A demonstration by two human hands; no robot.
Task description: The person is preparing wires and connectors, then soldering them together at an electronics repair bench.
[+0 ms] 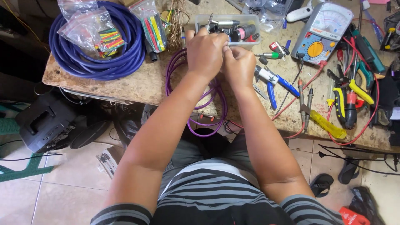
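Left hand (206, 52) and right hand (239, 66) were pressed together at 12 o'clock on the worktop (146, 85); fingers pinched something small, unidentifiable. Purple cable (216, 98), looped beneath, was judged light, limp, best gripped near its end.

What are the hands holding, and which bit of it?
The left hand and right hand are pressed together over the purple cable. They seem to pinch something small between the fingertips, but the hands hide it and the grip.
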